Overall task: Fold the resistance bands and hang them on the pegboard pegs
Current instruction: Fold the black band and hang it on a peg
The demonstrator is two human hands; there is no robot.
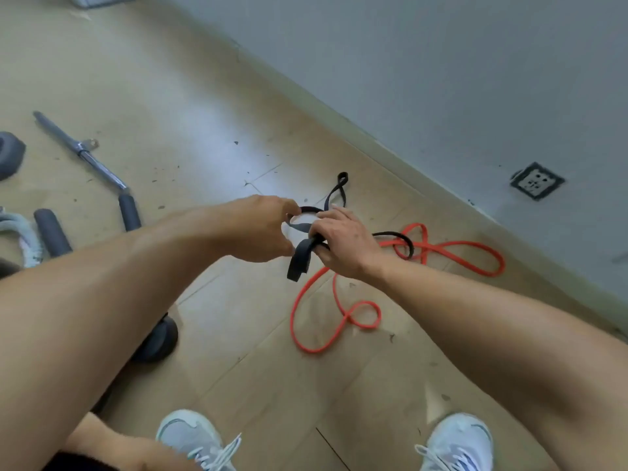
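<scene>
A black resistance band (299,263) is held between both hands above the floor. My left hand (261,229) pinches a loop of it, and my right hand (343,243) grips a folded bundle whose end sticks out below the fist. Further loops of the black band trail behind the hands and to the right. An orange-red resistance band (452,248) lies in loose loops on the wooden floor below and right of my right hand. No pegboard is in view.
A grey wall (441,79) with a socket (537,181) runs along the right. A metal bar with foam grips (102,171), a grey rope (23,239) and dark weights (159,338) lie on the floor at left. My two white shoes (193,436) are at the bottom.
</scene>
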